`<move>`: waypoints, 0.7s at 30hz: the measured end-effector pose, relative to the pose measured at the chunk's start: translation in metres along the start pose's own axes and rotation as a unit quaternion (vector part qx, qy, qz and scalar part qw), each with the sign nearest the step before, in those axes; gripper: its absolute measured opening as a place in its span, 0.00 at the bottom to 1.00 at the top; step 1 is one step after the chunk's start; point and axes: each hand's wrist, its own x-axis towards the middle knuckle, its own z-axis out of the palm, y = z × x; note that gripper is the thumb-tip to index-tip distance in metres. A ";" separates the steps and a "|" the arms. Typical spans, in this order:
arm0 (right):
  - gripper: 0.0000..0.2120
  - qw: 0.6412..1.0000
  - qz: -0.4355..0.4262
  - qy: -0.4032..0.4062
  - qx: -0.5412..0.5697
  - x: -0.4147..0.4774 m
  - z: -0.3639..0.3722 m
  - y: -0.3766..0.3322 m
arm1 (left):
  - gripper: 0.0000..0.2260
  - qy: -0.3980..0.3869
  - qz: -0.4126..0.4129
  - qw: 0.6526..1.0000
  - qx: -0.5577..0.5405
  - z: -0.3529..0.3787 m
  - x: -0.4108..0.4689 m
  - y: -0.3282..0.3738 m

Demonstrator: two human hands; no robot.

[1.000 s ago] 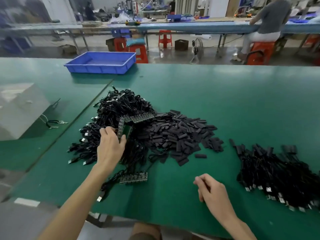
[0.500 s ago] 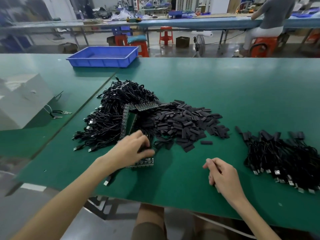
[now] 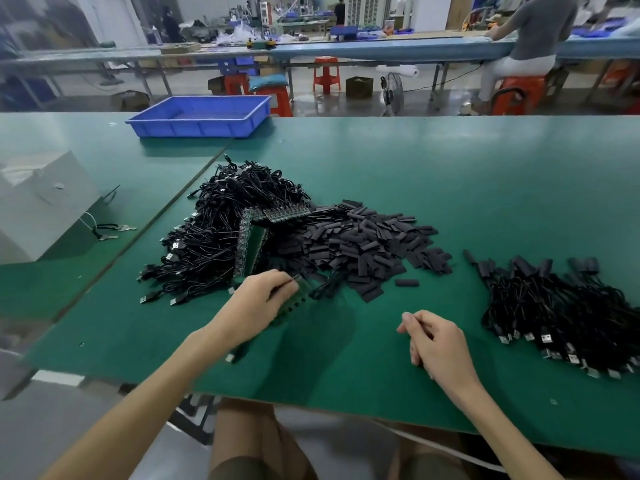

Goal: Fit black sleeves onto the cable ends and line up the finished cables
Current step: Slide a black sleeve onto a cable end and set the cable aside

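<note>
Beside the cable pile (image 3: 214, 244), the left hand (image 3: 261, 301) has shifted nearer, gripping a green board (image 3: 295, 305). The right hand (image 3: 437, 344) idles, loosely curled; sleeving is pending.

Left hand (image 3: 263, 299) grips motion-blurred board strip (image 3: 296, 304), covering most of it. Finished cable pile (image 3: 561, 306) runs off right edge. Right hand (image 3: 436, 344): curled fingers hide palm.

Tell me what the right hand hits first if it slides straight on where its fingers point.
Likely the near edge of the sleeve pile; only bare mat lies before the right hand.
</note>
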 end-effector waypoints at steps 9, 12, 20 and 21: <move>0.06 0.996 -0.078 -0.026 -0.016 0.005 0.014 -0.025 | 0.12 -0.064 -0.006 0.986 -0.152 0.043 0.018 0.036; 0.11 0.990 -0.125 -0.054 -0.036 0.019 0.031 -0.046 | 0.13 -0.052 -0.001 0.989 -0.136 0.053 0.020 0.039; 0.02 0.997 -0.060 -0.029 -0.033 0.021 0.058 -0.041 | 0.11 -0.061 -0.012 0.998 -0.020 0.064 0.013 0.037; 0.02 0.998 -0.053 -0.028 -0.029 0.017 0.060 -0.038 | 0.11 -0.062 -0.013 0.998 -0.014 0.066 0.010 0.037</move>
